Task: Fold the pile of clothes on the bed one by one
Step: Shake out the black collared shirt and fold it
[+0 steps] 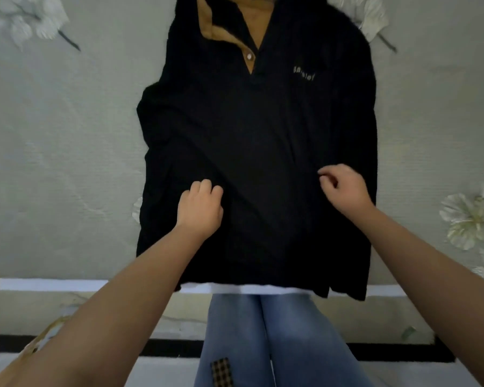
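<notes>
I see one garment laid out on the bed [67, 141]: a black polo-style shirt [257, 129], front side up, collar pointing away from me and hem toward me. The hem reaches the near edge of the mattress and hangs slightly over it. The collar lining and placket [227, 26] are tan, with one pale button [249, 55] visible on the placket. A small line of pale lettering [304, 73] sits on the chest, too blurred to read. The sleeves appear tucked in along both sides, so the shirt forms a rough upright rectangle.

My left hand [200, 208] rests on the lower left part of the shirt. The fingers are curled under, knuckles up; I cannot tell whether they pinch any cloth or merely press on it.

My right hand [344, 188] is on the lower right part of the shirt, near its right edge. The fingers are curled and the thumb is bent toward the forefinger; I cannot confirm a hold on the fabric there either. The two hands are well apart, both on the same shirt, roughly level with each other.

The bed cover is grey-green with pale printed flowers [470, 219]. Below the mattress edge I see blue jeans [277, 339] on my legs, with a small checked patch [221, 372].
</notes>
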{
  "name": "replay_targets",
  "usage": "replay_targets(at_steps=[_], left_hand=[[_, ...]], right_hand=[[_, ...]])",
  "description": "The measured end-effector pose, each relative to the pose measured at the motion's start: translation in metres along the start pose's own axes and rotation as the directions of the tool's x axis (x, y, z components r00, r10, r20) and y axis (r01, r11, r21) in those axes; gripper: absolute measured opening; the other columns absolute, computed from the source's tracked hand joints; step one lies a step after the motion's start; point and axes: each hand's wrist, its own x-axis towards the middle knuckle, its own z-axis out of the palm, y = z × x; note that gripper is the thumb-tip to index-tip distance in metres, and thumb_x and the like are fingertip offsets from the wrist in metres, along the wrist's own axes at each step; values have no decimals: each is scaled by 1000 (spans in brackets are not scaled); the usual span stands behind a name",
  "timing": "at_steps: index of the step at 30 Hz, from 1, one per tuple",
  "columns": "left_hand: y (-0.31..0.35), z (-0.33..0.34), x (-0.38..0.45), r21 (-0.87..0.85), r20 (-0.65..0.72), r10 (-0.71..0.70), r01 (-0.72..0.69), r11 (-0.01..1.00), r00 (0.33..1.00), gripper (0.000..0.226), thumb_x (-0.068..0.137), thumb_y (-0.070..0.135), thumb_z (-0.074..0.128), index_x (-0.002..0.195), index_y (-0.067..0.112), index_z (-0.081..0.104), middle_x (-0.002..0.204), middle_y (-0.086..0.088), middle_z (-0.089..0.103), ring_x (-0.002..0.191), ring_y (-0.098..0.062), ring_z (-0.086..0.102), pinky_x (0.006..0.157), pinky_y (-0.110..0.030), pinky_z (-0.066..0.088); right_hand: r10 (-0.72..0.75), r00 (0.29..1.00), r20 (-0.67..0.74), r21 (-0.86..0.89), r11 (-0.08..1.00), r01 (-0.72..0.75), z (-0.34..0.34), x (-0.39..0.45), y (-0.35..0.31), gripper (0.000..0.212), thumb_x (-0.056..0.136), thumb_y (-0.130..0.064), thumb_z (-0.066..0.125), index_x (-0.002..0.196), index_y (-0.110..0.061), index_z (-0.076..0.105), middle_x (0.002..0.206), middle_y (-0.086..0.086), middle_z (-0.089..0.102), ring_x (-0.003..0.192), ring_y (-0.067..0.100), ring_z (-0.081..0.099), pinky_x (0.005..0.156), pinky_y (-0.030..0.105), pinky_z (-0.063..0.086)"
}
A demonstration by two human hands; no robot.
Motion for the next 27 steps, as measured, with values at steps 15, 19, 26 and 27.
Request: replay_targets(at_steps=[15, 19, 26, 27], left_hand=[[-3, -30, 125, -64, -115, -30, 23, 998, 993, 72, 91, 53, 34, 147, 20, 4, 155, -10, 0, 143, -26, -4, 114, -46, 5], [15, -31, 132, 14, -100, -11, 12, 1000, 995, 72, 91, 57, 26, 147, 20, 2, 156, -8, 1, 143, -25, 1, 110, -43, 19], [37, -55, 146, -72, -80, 50, -56, 996, 996, 61, 94, 48, 33, 145, 17, 18, 154, -9, 11, 141, -27, 9, 109, -43, 22], [33, -58, 144, -124, -127, 19, -35, 992, 992, 59, 94, 43, 37, 144, 16, 22, 153, -10, 17, 140, -27, 15, 107, -43, 25]], right_hand=[[180, 937, -298, -257, 930, -261, -52, 122, 30, 37, 88, -3, 43, 123, -10, 53, 102, 24, 63, 91, 39, 58, 70, 36, 40], [150, 954, -258, -536, 800, -271, -83, 131, 43, 22, 86, 1, 44, 105, 0, 55, 101, 25, 59, 88, 39, 58, 65, 35, 33], [445, 853, -272, -521, 678, -519, -97, 140, 34, 35, 88, -8, 47, 122, -2, 44, 125, 22, 49, 117, 37, 47, 94, 42, 37], [425, 861, -279, -521, 686, -508, -92, 137, 30, 41, 86, -9, 49, 125, -1, 41, 128, 22, 46, 119, 37, 43, 96, 43, 35]])
